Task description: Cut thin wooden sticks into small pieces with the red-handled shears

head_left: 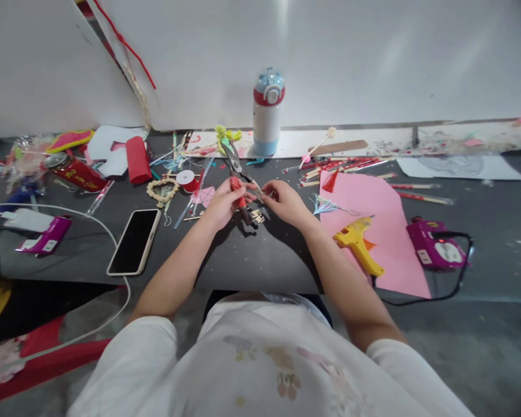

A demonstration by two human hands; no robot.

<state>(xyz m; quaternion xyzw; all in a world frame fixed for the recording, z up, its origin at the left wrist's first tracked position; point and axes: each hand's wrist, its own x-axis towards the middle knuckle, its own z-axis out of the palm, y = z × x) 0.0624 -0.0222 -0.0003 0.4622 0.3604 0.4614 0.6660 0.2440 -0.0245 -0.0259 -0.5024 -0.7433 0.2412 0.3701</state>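
My left hand (223,202) is closed round the red handles of a pair of metal shears (235,168), whose blades point away from me over the dark table (252,260). My right hand (284,201) pinches a thin stick (256,186) at the blades, fingers pressed together. Small cut wooden bits (257,216) lie on the table just below both hands.
A phone (134,241) lies to the left, a yellow glue gun (358,243) on pink paper (373,231) to the right, beside a purple device (434,245) with a black cable. A white bottle (267,113) stands at the back. Sticks, red ribbon spool and scraps litter the far side.
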